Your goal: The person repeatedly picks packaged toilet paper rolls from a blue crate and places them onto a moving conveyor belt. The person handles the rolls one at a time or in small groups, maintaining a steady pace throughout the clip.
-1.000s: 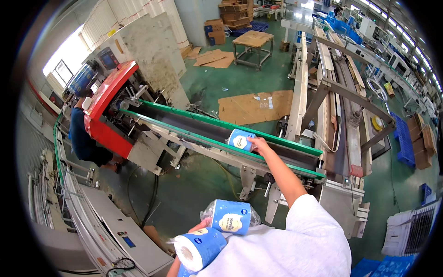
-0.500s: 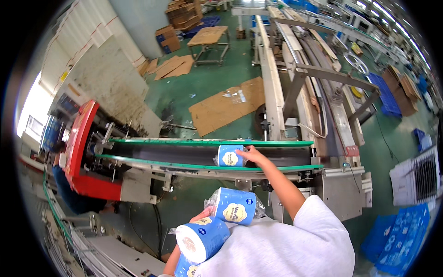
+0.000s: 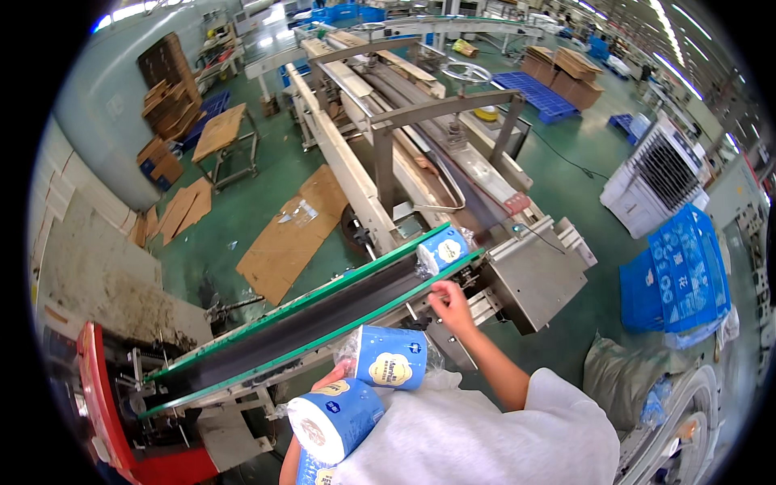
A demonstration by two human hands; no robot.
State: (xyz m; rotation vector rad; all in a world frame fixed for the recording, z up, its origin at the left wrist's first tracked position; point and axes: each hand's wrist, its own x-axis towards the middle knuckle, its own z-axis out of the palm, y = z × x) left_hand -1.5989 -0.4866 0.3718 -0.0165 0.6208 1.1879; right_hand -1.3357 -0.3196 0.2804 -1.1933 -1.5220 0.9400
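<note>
Right hand (image 3: 451,305) out over the near green rail of the conveyor belt (image 3: 323,311), fingers loosely spread and curled slightly, holding nothing; fingertips lie at or just above the rail edge, contact cannot be told for sure. One wrapped blue roll pack (image 3: 443,249) sits on the dark belt surface just beyond and slightly above the fingertips, apart from them, near the belt's end where it meets the grey metal machine housing (image 3: 533,279). Left hand (image 3: 330,378) close to the body, mostly hidden; fingers pressed against the underside of a second blue roll pack (image 3: 390,357), which is cradled against the chest. A third roll pack (image 3: 335,418), white end facing out, lies below the left hand, tucked between forearm and white shirt; a further blue pack (image 3: 311,470) shows at the lower edge. Flattened cardboard sheets (image 3: 291,234) lie on the green floor, well beyond the belt from both hands.
</note>
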